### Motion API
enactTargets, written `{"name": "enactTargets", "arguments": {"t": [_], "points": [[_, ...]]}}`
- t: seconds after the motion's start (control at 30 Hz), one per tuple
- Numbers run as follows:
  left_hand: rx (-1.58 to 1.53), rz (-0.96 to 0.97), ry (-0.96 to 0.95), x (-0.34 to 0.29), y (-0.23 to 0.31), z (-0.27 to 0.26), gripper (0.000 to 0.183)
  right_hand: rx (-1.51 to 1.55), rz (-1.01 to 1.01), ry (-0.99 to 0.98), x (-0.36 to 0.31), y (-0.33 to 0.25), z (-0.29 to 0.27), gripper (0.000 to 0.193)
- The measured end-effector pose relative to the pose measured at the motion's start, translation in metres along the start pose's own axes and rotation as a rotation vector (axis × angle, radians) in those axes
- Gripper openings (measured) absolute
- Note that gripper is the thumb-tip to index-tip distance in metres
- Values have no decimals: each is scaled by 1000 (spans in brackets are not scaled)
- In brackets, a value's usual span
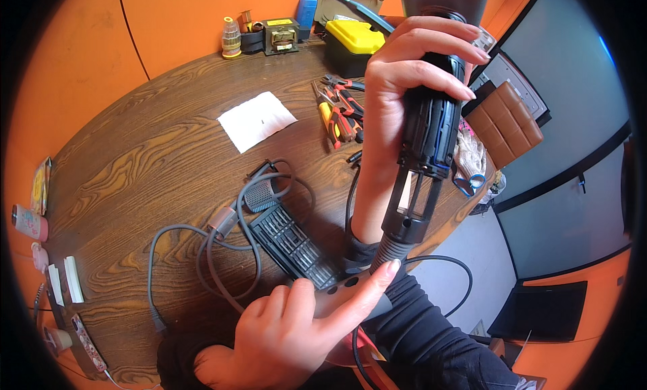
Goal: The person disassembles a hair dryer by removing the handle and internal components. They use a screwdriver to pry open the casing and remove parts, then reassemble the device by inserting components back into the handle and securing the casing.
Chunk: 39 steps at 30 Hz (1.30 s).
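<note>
My right hand [412,63] is wrapped round the upper part of a partly opened hair dryer [431,131], its black inner handle bared. At the top of the view shows its grey head [438,1] with a pink rim. Below the frame of the handle, a ribbed grey section [392,252] runs down to a grey tubular shell [347,292] with dark round spots. My left hand [286,333] is closed about this shell, its index finger stretched along to the ribbed section. The left palm's grip is partly hidden. Near it lies a black case of screwdriver bits [293,242].
A grey power cord [214,269] coils beside a perforated grey piece [261,196]. Farther off are white paper [257,120], several pliers and screwdrivers [342,114], and a yellow-lidded toolbox [354,43]. White gloves [470,157] lie by the table's right edge.
</note>
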State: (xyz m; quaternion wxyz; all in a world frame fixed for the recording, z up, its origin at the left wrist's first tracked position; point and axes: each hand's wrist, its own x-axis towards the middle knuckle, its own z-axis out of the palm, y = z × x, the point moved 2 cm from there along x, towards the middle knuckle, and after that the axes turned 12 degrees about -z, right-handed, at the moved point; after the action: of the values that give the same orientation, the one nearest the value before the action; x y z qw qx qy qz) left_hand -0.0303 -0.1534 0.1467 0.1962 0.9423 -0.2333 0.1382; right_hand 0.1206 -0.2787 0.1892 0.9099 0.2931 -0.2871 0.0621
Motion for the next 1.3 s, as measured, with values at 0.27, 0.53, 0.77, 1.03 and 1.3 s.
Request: {"name": "enactTargets", "arguments": {"t": [0.27,0.53,0.77,1.03,1.3], "points": [[-72,-30,-11,2,-1,-6,55,-26,150,31,11,-13,-19,24],[-37,-37,-11,1,-2,-9,59,-212,132,86,10,-15,-18,26],[-48,-97,18,-1,-9,-10,68,-572,-12,119,7,-22,-14,38],[-60,-141,19,2,-15,-10,76,-813,-133,129,9,-33,-13,38],[-53,-167,20,4,-19,-9,77,-961,-244,101,9,-36,-12,36]]}}
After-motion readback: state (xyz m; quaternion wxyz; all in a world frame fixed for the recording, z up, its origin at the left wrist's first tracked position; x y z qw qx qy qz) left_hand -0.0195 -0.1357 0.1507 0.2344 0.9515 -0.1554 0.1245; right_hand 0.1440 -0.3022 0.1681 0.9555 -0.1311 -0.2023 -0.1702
